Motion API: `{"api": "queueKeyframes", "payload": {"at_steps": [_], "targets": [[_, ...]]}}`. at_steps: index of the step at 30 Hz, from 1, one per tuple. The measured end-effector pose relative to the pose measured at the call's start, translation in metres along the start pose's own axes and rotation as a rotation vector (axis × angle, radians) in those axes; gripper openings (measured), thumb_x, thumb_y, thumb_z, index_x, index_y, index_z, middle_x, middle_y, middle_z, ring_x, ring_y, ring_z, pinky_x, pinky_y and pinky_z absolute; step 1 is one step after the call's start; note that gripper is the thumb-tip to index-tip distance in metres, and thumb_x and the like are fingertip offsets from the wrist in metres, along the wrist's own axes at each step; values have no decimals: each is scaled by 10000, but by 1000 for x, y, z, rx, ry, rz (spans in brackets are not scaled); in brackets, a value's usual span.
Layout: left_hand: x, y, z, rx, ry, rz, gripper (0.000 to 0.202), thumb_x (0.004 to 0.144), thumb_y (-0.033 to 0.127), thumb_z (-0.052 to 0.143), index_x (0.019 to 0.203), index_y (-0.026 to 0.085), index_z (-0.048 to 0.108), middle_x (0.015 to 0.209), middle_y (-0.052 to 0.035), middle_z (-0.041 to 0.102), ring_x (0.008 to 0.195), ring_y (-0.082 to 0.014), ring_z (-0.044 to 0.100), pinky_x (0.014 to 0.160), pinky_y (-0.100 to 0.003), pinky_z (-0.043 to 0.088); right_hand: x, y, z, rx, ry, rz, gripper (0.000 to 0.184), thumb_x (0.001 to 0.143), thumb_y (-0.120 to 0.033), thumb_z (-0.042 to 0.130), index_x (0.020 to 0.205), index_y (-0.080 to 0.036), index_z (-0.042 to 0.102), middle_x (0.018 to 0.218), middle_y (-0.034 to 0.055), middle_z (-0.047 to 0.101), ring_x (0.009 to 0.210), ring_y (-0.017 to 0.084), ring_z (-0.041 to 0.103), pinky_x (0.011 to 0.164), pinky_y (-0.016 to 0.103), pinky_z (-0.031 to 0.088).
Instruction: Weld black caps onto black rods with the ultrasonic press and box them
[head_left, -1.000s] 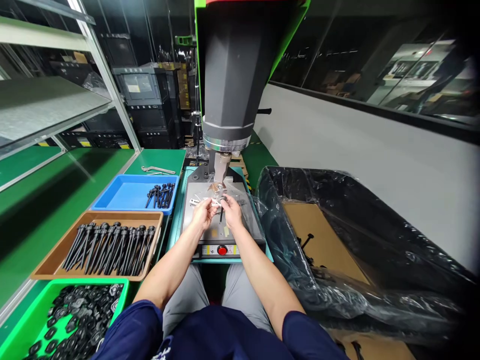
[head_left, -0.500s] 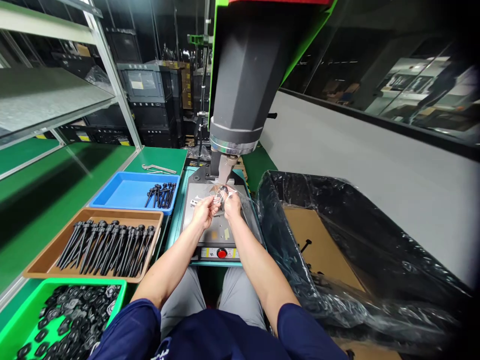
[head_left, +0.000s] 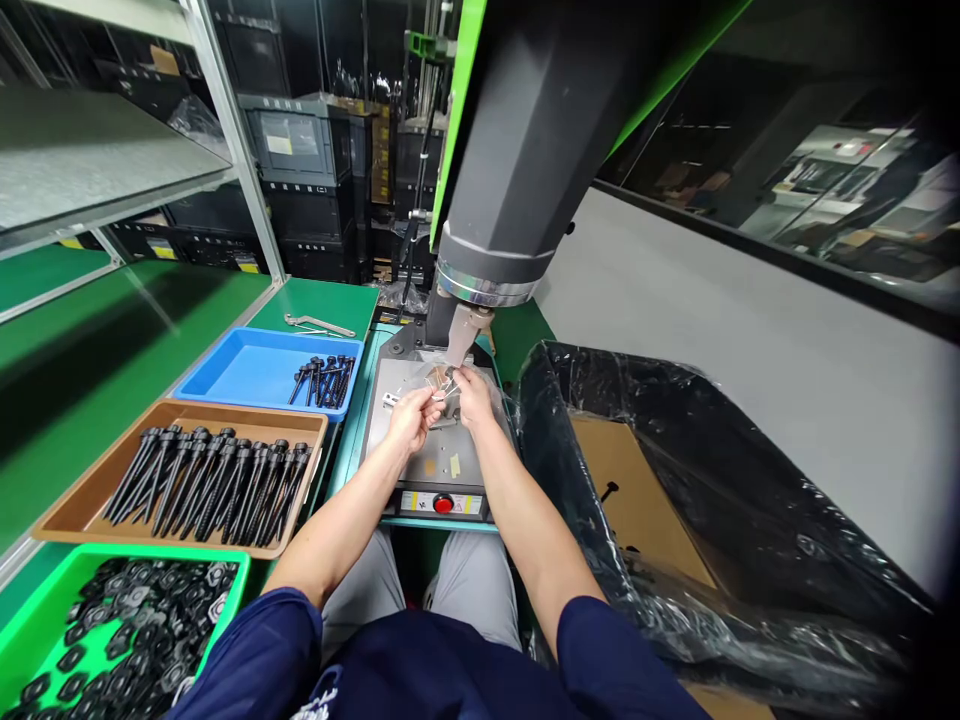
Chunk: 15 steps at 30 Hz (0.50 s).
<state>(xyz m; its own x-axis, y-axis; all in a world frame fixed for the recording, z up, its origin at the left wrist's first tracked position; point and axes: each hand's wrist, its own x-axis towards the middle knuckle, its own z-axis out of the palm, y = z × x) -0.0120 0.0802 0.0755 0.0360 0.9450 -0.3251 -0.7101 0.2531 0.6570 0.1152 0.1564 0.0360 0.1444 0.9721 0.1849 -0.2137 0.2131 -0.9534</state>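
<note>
My left hand (head_left: 409, 415) and my right hand (head_left: 474, 396) meet over the grey metal plate (head_left: 442, 455) of a press machine, just below its tapered metal tip (head_left: 460, 334). Both hands have fingers pinched around a small part at the fixture under the tip; the part is too small to name. The machine's large dark head (head_left: 517, 170) hangs above. A red button (head_left: 442, 503) sits on the machine's front edge, near my wrists.
Left of the machine lie a blue tray (head_left: 247, 375) with a few black screws, a brown tray (head_left: 82, 500) of several long black screws, and a green bin (head_left: 45, 610) of black washers. A plastic-lined cardboard box (head_left: 637, 490) stands right. A wrench (head_left: 319, 324) lies behind the blue tray.
Both hands have moved forward from the middle of the plate to the fixture under the tip. My head has shifted left and closer, so the machine head looms larger.
</note>
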Motion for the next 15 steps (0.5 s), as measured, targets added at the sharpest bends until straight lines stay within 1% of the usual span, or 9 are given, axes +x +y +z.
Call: {"api": "queueKeyframes", "payload": {"at_steps": [2,4,5,7,9,11,13,15], "targets": [[0,0,0,1,-1,-6,109,852,167,671,929,93,654,847,-99,750,579,-102,684,488,-158,528,2,1,0,-34,28,-37,267,710,-430,704,877,-222,712,909,15,728,971,231,653,939,358,487],[0,0,0,1,5,-3,113,842,176,687,916,99,650,840,-95,748,577,-104,684,486,-159,527,2,3,-1,-38,32,-34,282,696,-428,718,891,-223,713,922,16,732,973,234,653,949,368,484],[0,1,-1,1,12,1,109,841,178,690,907,103,648,833,-91,746,577,-104,683,487,-162,528,2,5,-1,-34,28,-35,308,698,-430,721,928,-225,715,970,22,735,1003,236,648,964,371,478],[0,1,-3,2,24,12,94,846,179,682,898,109,647,821,-82,745,578,-101,682,489,-160,526,-2,8,-3,-21,19,-30,379,731,-448,706,1047,-238,708,1134,33,714,1113,238,618,998,377,467],[0,1,-6,5,39,21,85,853,178,669,900,110,648,803,-72,742,578,-97,681,488,-154,519,-7,14,-8,4,31,18,444,796,-486,651,1184,-270,670,1312,29,639,1227,234,566,1014,391,467],[1,0,-9,8,53,29,87,850,179,669,902,112,649,781,-57,738,577,-95,681,489,-150,515,-14,20,-16,23,67,92,485,844,-517,596,1278,-301,618,1437,16,546,1308,234,511,1023,419,467],[3,-2,-12,16,64,34,89,839,180,678,892,114,650,768,-49,734,576,-98,681,498,-154,519,-20,28,-24,5,93,125,519,848,-526,595,1317,-304,590,1499,17,482,1365,236,457,1055,437,443],[4,-4,-16,32,53,42,85,835,179,678,883,112,655,777,-53,735,585,-99,684,506,-156,522,-24,34,-32,-41,103,117,533,823,-520,630,1300,-283,603,1502,33,482,1388,234,429,1090,437,410]]}}
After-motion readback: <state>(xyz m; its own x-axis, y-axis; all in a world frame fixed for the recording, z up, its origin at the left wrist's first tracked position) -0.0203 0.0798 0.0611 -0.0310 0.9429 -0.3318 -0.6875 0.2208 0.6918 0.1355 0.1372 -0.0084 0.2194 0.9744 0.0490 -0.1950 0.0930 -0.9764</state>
